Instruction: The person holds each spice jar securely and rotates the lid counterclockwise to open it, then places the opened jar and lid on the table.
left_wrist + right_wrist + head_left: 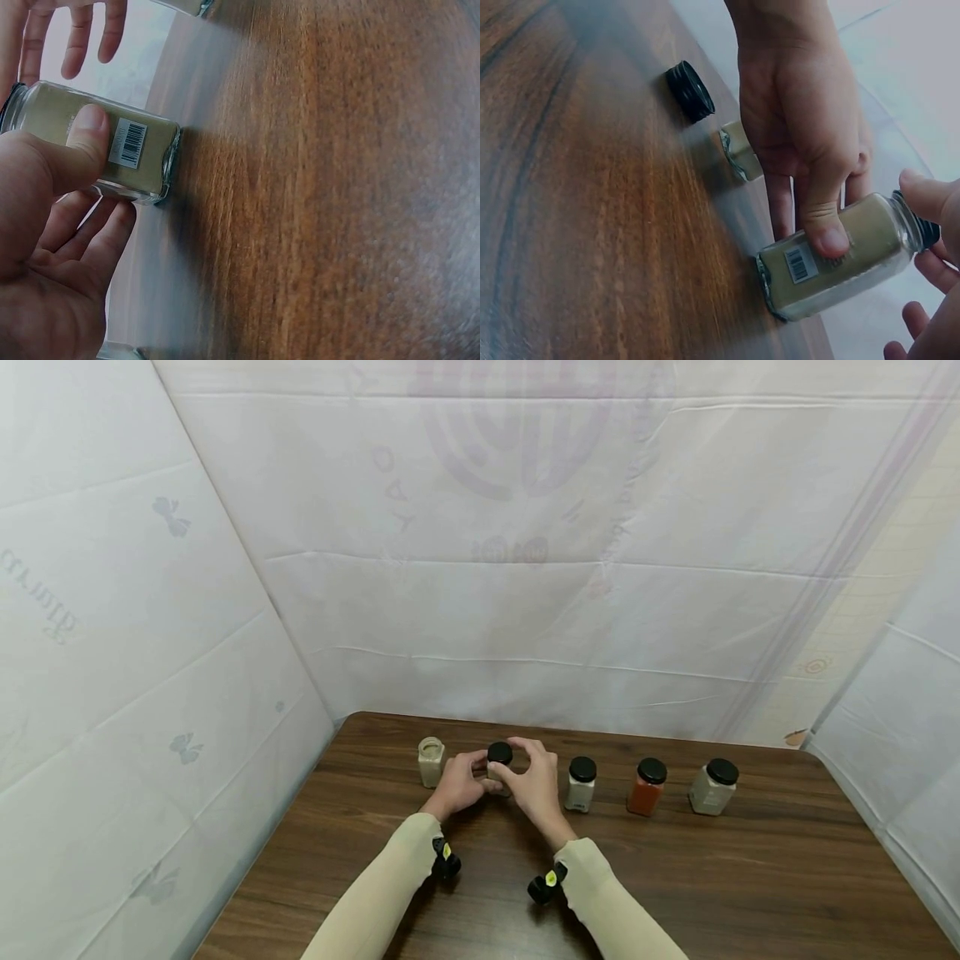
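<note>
A glass spice jar (154,161) of greenish-tan powder stands at the back of the table, a barcode label on its side. My left hand (459,783) grips its body, thumb across the front and fingers behind. At the top, my right hand (536,781) pinches the black lid (499,752) between thumb and fingers. Left of my left hand stands an uncapped jar (431,768) of similar powder. In the right wrist view a loose black lid (690,91) lies near that jar.
To the right, in a row, stand three black-lidded jars: one pale (580,793), one orange-red (643,796) and one greyish (710,793). The brown wooden table (750,877) ends behind them at a white fabric wall (525,618), with another cloth wall at the left.
</note>
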Demonstrator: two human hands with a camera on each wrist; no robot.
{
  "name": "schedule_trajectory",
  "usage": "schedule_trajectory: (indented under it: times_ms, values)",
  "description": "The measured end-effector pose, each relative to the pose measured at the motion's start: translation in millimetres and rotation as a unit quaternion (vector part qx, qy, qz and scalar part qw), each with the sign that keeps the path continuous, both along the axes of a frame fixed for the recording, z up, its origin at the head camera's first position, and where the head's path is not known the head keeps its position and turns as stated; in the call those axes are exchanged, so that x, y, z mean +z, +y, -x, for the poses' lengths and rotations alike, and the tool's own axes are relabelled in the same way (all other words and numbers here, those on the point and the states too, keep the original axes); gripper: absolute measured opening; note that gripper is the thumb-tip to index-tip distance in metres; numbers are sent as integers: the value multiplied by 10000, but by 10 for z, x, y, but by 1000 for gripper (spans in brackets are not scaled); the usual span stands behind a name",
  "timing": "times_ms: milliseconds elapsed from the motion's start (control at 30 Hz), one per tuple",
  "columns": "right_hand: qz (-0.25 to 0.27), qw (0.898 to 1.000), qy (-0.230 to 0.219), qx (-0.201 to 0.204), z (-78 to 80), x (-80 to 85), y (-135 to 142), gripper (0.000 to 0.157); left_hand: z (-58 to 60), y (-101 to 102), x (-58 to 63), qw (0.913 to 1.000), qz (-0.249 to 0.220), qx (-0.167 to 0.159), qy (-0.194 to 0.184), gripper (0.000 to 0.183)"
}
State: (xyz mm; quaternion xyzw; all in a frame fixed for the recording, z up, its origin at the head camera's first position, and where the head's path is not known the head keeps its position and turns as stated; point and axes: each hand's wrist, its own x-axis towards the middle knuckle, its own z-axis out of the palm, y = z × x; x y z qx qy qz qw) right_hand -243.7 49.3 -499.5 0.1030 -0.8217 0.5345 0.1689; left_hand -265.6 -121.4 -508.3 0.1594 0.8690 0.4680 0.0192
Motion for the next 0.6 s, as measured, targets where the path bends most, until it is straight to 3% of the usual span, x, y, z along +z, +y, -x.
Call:
schedule_trajectory:
  times_ms: [233,600]
  values:
    - [-137,9999,18,66,8,-16,8,48,-2,9,8,10000,-6,-23,33,45]
    - [-379,9949,-198,916,56,8,86,48,1,7,1,9999,45,-40,128,46]
